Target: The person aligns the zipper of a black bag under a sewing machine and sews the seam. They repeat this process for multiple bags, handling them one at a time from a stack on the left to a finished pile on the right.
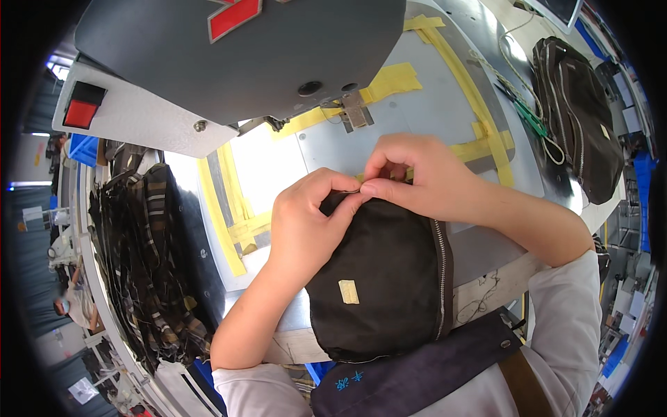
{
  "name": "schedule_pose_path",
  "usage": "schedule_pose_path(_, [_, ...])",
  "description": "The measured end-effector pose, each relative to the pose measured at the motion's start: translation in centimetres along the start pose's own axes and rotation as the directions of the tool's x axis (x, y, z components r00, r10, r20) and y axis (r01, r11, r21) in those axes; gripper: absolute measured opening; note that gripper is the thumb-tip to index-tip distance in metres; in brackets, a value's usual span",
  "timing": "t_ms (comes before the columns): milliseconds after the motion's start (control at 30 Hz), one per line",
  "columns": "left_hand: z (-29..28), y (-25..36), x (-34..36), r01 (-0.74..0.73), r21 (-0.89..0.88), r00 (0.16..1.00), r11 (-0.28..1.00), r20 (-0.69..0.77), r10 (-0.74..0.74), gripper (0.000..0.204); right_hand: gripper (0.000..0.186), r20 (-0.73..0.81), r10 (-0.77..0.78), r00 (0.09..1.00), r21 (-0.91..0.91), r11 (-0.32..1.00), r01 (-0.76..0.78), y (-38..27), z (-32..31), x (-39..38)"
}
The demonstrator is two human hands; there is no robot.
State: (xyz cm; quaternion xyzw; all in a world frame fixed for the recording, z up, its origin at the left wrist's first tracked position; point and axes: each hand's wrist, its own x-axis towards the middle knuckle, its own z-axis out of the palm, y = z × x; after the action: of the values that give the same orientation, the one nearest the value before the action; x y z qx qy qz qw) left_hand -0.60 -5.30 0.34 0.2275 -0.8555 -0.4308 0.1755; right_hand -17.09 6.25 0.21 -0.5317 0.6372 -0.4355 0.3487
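A dark brown fabric bag piece [396, 267] hangs over the near edge of the worktable, toward my body. Along its right side runs a metal zipper [442, 278], and a small pale yellow patch [349, 292] sits on its front. My left hand [302, 215] pinches the top edge of the piece between thumb and forefinger. Right beside it, thumb tip close to the left one, my right hand [427, 177] pinches the same edge. Whatever small part may lie between the fingertips is hidden.
Above the table looms a grey sewing machine head [243, 62], its metal clamp foot [354, 115] beyond my hands. Yellow tape [389, 82] marks the plate. Plaid cloth pieces [149, 257] are heaped at left. Green-handled snips [531, 121] and another dark zippered bag [580, 118] lie at right.
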Motion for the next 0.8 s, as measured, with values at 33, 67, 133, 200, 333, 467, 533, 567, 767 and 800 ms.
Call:
schedule_pose_path(33, [0.1, -0.1, 0.0, 0.049, -0.036, 0.999, 0.998, 0.001, -0.049, 0.013, 0.009, -0.003, 0.002, 1.0, -0.007, 1.0, -0.002, 0.1, 0.0, 0.1])
schedule_pose_path(67, [0.1, -0.2, 0.0, 0.097, -0.072, 0.995, 0.993, 0.003, -0.097, 0.013, 0.009, -0.005, 0.004, 1.0, -0.015, 1.0, -0.004, 0.3, 0.0, 0.1])
schedule_pose_path(133, [0.1, -0.2, 0.0, 0.127, -0.138, 0.992, 0.982, 0.016, -0.126, 0.012, 0.007, -0.043, -0.059, 0.997, -0.022, 0.998, 0.059, 0.5, 0.1, 0.1])
schedule_pose_path(200, [0.1, -0.3, 0.2, 0.145, -0.201, 0.989, 0.969, 0.038, -0.141, 0.011, 0.008, -0.063, -0.112, 0.992, -0.046, 0.993, 0.109, 0.7, 0.1, 0.1])
schedule_pose_path(333, [0.1, -0.8, 0.2, 0.131, -0.306, 0.991, 0.943, 0.043, -0.124, 0.011, 0.012, -0.073, -0.092, 0.993, -0.029, 0.996, 0.09, 0.5, 0.0, 0.0])
schedule_pose_path(467, [0.3, -1.1, 0.2, 0.117, -0.37, 0.992, 0.922, 0.01, -0.122, 0.011, 0.019, -0.029, -0.017, 0.999, -0.079, 0.997, 0.015, 0.4, -0.6, -0.1])
schedule_pose_path(533, [0.4, -1.2, 0.1, 0.103, -0.353, 0.994, 0.93, -0.008, -0.113, 0.011, 0.017, -0.025, -0.009, 1.0, -0.08, 0.997, 0.007, 0.5, -0.5, 0.0])
schedule_pose_path(567, [0.5, -1.2, 0.1, 0.095, -0.344, 0.994, 0.934, -0.016, -0.107, 0.011, 0.015, -0.023, -0.005, 1.0, -0.081, 0.997, 0.003, 0.5, -0.5, 0.0])
schedule_pose_path(767, [0.4, -0.7, 0.2, 0.131, -0.324, 0.99, 0.937, -0.003, -0.14, 0.009, 0.018, 0.007, 0.002, 1.0, -0.123, 0.992, -0.001, 0.3, -0.4, 0.0])
schedule_pose_path(800, [0.4, -0.6, 0.2, 0.128, -0.319, 0.991, 0.939, -0.006, -0.137, 0.009, 0.017, -0.001, -0.014, 1.0, -0.139, 0.99, 0.014, 0.3, -0.4, 0.0])
